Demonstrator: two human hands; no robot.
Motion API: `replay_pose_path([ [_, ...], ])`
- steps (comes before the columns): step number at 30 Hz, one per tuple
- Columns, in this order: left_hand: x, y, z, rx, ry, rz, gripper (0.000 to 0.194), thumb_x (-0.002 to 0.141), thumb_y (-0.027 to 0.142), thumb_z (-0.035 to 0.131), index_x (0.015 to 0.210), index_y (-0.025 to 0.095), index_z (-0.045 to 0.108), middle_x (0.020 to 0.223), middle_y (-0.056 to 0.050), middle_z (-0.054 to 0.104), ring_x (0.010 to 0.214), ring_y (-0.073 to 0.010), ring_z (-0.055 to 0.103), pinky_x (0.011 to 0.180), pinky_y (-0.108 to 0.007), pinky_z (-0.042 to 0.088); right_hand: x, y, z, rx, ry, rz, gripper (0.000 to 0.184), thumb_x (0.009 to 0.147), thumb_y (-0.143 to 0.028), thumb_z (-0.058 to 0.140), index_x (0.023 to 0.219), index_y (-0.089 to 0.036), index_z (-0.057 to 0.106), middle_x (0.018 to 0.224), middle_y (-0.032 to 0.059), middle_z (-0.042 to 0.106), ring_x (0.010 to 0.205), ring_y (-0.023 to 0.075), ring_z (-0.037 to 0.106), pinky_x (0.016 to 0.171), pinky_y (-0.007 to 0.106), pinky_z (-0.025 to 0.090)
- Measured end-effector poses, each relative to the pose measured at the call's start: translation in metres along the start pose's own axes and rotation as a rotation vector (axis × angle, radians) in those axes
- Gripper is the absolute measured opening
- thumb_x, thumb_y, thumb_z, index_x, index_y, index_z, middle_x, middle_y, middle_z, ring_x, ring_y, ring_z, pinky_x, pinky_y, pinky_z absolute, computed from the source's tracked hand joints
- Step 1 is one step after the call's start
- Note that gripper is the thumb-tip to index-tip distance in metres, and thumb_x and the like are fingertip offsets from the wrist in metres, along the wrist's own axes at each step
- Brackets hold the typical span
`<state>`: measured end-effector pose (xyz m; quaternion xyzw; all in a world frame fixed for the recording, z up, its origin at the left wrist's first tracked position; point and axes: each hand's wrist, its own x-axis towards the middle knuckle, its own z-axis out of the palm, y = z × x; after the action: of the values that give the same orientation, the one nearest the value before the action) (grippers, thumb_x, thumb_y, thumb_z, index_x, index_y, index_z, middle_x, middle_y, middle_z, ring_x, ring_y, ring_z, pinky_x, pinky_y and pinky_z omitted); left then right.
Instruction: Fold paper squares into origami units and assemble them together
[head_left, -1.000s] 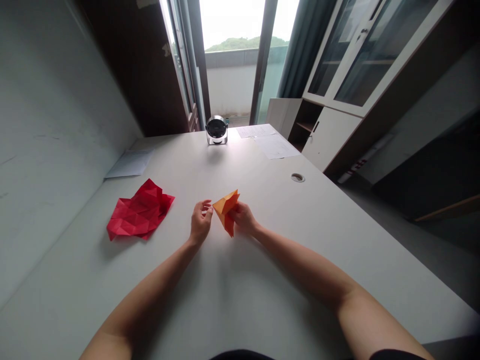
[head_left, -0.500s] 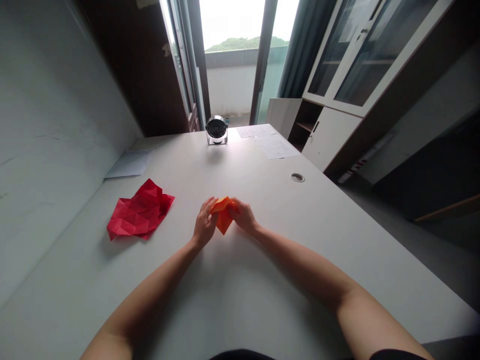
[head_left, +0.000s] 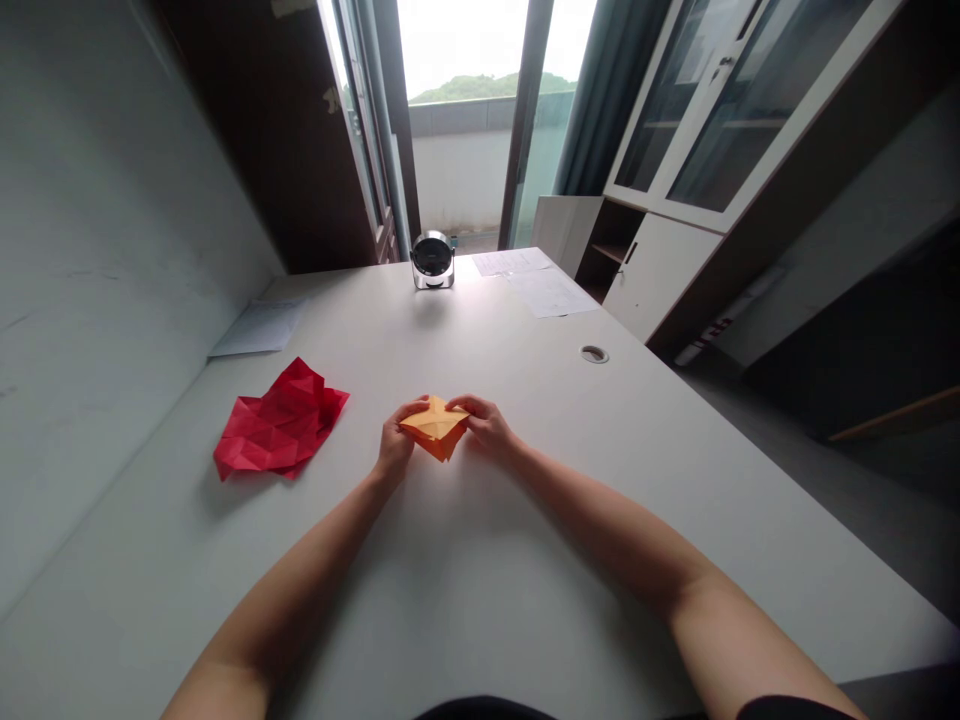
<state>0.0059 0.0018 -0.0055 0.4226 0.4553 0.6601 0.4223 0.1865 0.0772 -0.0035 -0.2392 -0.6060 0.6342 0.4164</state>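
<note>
An orange folded paper (head_left: pixel 436 424) is held between both hands above the middle of the table. Its lighter top face is spread into a wide diamond, with darker orange layers pointing down beneath. My left hand (head_left: pixel 397 436) pinches the paper's left corner, thumb and fingers closed on it. On the opposite side my right hand (head_left: pixel 484 421) grips the right corner, fingers curled over the upper edge. Some fingertips are hidden behind the paper. Left of the hands lies a creased red sheet of paper (head_left: pixel 281 425), partly raised off the tabletop.
The white table (head_left: pixel 480 580) runs up against the wall on the left. Near its far edge stands a round black device (head_left: pixel 433 258) on a metal stand. Papers (head_left: pixel 555 292) lie far right, another paper (head_left: pixel 259 327) far left. A cable hole (head_left: pixel 595 354) sits near the right edge.
The orange paper has opened out from a narrow, bunched shape into a wider diamond. My left hand has moved slightly left, and the paper's lighter top face now shows.
</note>
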Motion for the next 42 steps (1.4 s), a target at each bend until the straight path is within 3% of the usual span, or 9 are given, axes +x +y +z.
replay_pose_path([
  [8,0.006,-0.001,-0.003,-0.066,0.012,-0.029,0.037,0.07,0.042,0.084,0.094,0.017,0.072,0.129,-0.014,0.066,0.118,-0.03,0.062,0.099,-0.045,0.051,0.003,-0.006,-0.008,0.157,0.021,0.102,0.023,0.071,-0.028,0.069,0.091,-0.017,0.071,0.085,0.0027,0.067,0.076,0.0156,0.06,0.069,0.027,0.05],
  [14,0.008,-0.004,-0.009,-0.095,-0.065,-0.142,0.045,0.058,0.033,0.089,0.097,0.017,0.073,0.103,-0.009,0.072,0.094,-0.0243,0.068,0.085,-0.038,0.055,0.006,0.0,-0.01,0.226,0.062,0.098,0.017,0.069,-0.022,0.069,0.085,-0.017,0.07,0.084,0.0018,0.067,0.076,0.0158,0.062,0.069,0.027,0.051],
  [19,0.008,-0.004,-0.012,-0.053,-0.131,-0.104,0.041,0.062,0.027,0.084,0.101,0.017,0.074,0.106,-0.009,0.072,0.097,-0.0243,0.067,0.087,-0.036,0.054,0.006,0.003,-0.01,0.23,0.093,0.1,0.016,0.067,-0.021,0.068,0.083,-0.017,0.07,0.082,0.0008,0.067,0.075,0.0154,0.062,0.07,0.027,0.051],
  [26,0.007,0.002,-0.012,0.075,-0.06,-0.048,0.038,0.069,0.023,0.073,0.106,0.016,0.075,0.113,-0.011,0.073,0.106,-0.0271,0.066,0.094,-0.039,0.051,0.009,0.006,-0.01,0.203,0.076,0.094,0.015,0.068,-0.025,0.069,0.08,-0.017,0.068,0.081,0.0021,0.067,0.076,0.0172,0.062,0.069,0.029,0.053],
  [34,0.006,0.017,-0.011,-0.041,-0.23,-0.105,0.051,0.076,0.034,0.064,0.123,0.015,0.069,0.13,-0.014,0.066,0.121,-0.0336,0.06,0.098,-0.043,0.05,0.01,0.009,-0.012,0.02,0.161,0.03,0.018,0.065,-0.025,0.055,0.074,-0.018,0.069,0.076,0.0006,0.065,0.069,0.0147,0.059,0.066,0.026,0.049],
  [37,0.005,0.019,-0.009,-0.044,-0.166,-0.088,0.054,0.08,0.04,0.066,0.127,0.015,0.066,0.124,-0.015,0.068,0.113,-0.0311,0.064,0.093,-0.042,0.053,0.009,0.01,-0.012,-0.026,0.119,0.015,0.019,0.066,-0.024,0.053,0.074,-0.019,0.069,0.075,0.0007,0.066,0.07,0.0154,0.059,0.068,0.026,0.048],
  [42,0.002,0.019,-0.005,0.069,-0.082,-0.117,0.072,0.081,0.05,0.072,0.143,0.019,0.053,0.099,-0.008,0.072,0.085,-0.0198,0.069,0.075,-0.03,0.055,0.004,0.008,-0.009,-0.105,0.022,0.016,0.02,0.067,-0.024,0.051,0.073,-0.018,0.069,0.071,0.001,0.064,0.069,0.0159,0.057,0.066,0.025,0.045],
])
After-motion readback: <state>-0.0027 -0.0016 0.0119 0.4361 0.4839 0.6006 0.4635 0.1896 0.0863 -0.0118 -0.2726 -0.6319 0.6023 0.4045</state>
